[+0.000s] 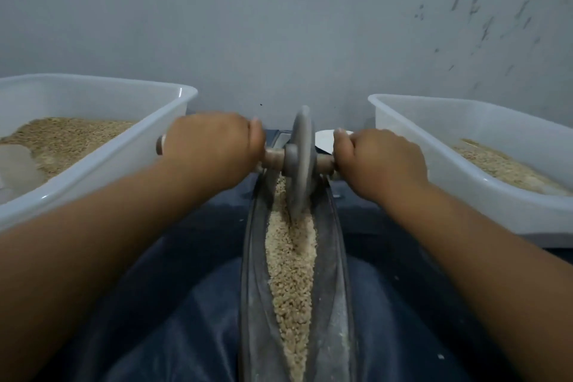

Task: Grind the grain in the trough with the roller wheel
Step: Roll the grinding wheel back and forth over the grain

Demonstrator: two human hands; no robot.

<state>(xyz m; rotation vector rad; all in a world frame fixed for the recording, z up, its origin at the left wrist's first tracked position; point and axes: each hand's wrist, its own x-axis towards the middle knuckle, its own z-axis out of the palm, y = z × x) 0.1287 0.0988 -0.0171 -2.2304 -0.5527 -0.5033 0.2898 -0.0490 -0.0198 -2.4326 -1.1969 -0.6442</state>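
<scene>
Left hand point(214, 146) curled around the wooden axle handle point(274, 158) on the left side of the roller wheel point(300, 161), knuckles up, thumb tip near the wheel hub. Right hand point(379, 160) gripping the same axle on the right side, fingers wrapped over it. Both forearms reach in from the near corners of the view.

Wall point(279, 25) is grey, fills the far half, dark scuff marks at upper right. Dark blue cloth point(173, 304) covers the surface under everything; whether it's a table or floor, cannot tell.

Left tub point(102, 170), white plastic, sits at the left edge, part filled with brownish grain, bare patch of tub bottom at its near left. Right tub point(434, 195), white plastic, at the right edge, thinner layer of grain in it.

Trough point(331, 304), long dark metal boat shape, runs down the middle from the near edge toward the wall, between the two tubs. Grain point(291, 273), pale and coarse, lies along the trough groove from the near end up to the wheel. Roller wheel stands upright on edge in the trough at its far part, rim sunk into the grain, slightly motion-blurred. Small white object point(325, 139) behind the wheel, mostly hidden, cannot identify.
</scene>
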